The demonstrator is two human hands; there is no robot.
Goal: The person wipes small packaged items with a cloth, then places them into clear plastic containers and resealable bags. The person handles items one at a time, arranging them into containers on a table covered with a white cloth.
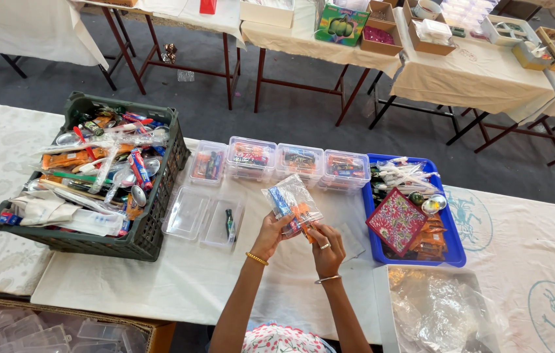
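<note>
Clear plastic pouch [292, 204] with blue and orange items inside, held up at frame centre over the white tablecloth [179, 281]. Left hand [271, 234] grips its lower edge; right hand [327, 248] pinches the orange part. Contents hard to make out. Four closed clear boxes [277, 161] in a row above. Dark green crate [143, 232] left, blue tray [450, 252] right, holding a pink patterned square packet [396, 221].

Single head-worn view, looking steeply down, close over the table [179, 287], facing further tables beyond
</note>
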